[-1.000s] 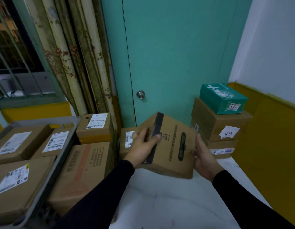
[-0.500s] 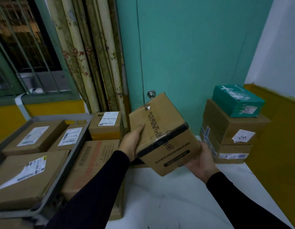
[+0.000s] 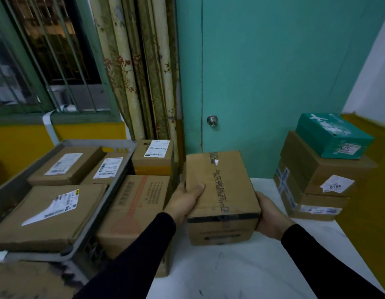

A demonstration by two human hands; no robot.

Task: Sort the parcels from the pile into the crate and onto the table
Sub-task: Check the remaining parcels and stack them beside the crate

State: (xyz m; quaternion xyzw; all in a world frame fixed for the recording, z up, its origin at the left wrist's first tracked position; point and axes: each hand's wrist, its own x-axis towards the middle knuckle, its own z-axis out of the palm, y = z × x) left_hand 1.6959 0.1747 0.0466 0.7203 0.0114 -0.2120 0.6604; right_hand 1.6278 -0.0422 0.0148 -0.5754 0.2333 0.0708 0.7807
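Note:
I hold a brown cardboard parcel [image 3: 221,190] with printed tape along its top and a black band at its near edge, level above the white table [image 3: 230,272]. My left hand [image 3: 183,201] grips its left side, thumb on top. My right hand [image 3: 271,216] grips its right side from below. A grey crate [image 3: 120,175] at the left contains three labelled flat parcels [image 3: 51,214]. Between crate and table stand a large brown box [image 3: 137,210] and a small labelled box [image 3: 152,157].
At the table's far right stands a stack of brown boxes [image 3: 316,186] topped by a teal box [image 3: 331,134]. A teal door [image 3: 273,83] with a knob is straight ahead. Curtains [image 3: 135,72] and a barred window [image 3: 47,50] are at the left.
The parcel has been turned from tilted to level, taped face up, and brought lower and nearer over the table. Both hands kept hold of it.

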